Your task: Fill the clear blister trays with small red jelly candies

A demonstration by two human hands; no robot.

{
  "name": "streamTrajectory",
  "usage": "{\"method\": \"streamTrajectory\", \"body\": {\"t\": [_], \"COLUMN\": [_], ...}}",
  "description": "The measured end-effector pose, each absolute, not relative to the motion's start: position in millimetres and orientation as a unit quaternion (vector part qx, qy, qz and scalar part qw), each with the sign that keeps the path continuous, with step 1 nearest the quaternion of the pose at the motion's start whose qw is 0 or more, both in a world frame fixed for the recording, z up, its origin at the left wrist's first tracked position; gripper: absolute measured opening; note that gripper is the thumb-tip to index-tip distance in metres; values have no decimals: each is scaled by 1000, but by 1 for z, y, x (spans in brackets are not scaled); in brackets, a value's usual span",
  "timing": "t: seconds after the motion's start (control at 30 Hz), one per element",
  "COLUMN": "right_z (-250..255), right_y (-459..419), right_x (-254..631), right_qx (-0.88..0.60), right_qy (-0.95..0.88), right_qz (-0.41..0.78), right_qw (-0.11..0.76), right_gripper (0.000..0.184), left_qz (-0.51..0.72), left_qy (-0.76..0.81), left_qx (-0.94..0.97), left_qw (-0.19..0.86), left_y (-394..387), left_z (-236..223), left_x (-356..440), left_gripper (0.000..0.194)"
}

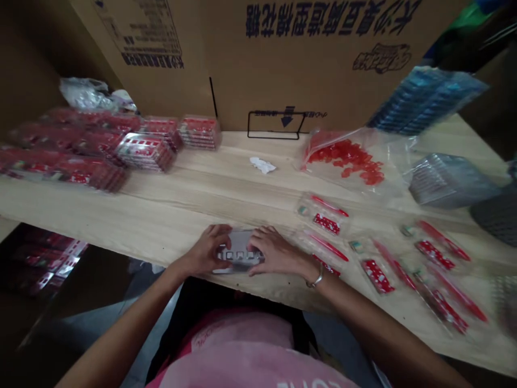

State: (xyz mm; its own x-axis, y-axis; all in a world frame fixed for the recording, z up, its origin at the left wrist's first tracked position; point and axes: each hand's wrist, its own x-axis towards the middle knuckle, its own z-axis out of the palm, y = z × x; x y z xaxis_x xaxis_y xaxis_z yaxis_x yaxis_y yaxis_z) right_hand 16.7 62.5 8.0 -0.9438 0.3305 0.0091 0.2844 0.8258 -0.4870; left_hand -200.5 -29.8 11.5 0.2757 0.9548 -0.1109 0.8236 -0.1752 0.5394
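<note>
Centrally, the left hand (207,250) and right hand (278,250) both clasp one grey plastic blister tray (239,249) by its ends, its long axis running sideways near the edge of the wooden surface (202,175). Lower right lie about five clear packets (377,275) of red parts; upper right, one bag of red pieces (343,159); upper left, many stacked red trays (145,152), too many to count.

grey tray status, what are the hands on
Left hand and right hand both on grey plastic blister tray. Tray at front of wooden table. Clear packs of red parts lie just right of right hand.
</note>
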Motion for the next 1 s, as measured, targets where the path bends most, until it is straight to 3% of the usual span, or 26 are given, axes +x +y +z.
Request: {"method": "streamTrajectory", "body": {"t": [0.17,0.43,0.7,1.0], "right_z": [6,8,6,6], "right_y": [62,57,60,60], "right_x": [19,22,18,20], "right_qx": [-164,-154,-149,-121], "right_qy": [-956,-960,-959,-964], "right_qz": [239,226,237,226], "right_qw": [52,61,50,65], "right_gripper": [43,38,50,38], "left_qz": [150,135,159,160], "left_qy": [568,561,548,550], "left_qx": [770,779,788,787], "left_qw": [248,244,232,226], "left_y": [-26,-28,-28,-29], "left_z": [1,2,-3,-6], "left_x": [-202,-203,-207,-207], "left_gripper": [56,64,58,50]}}
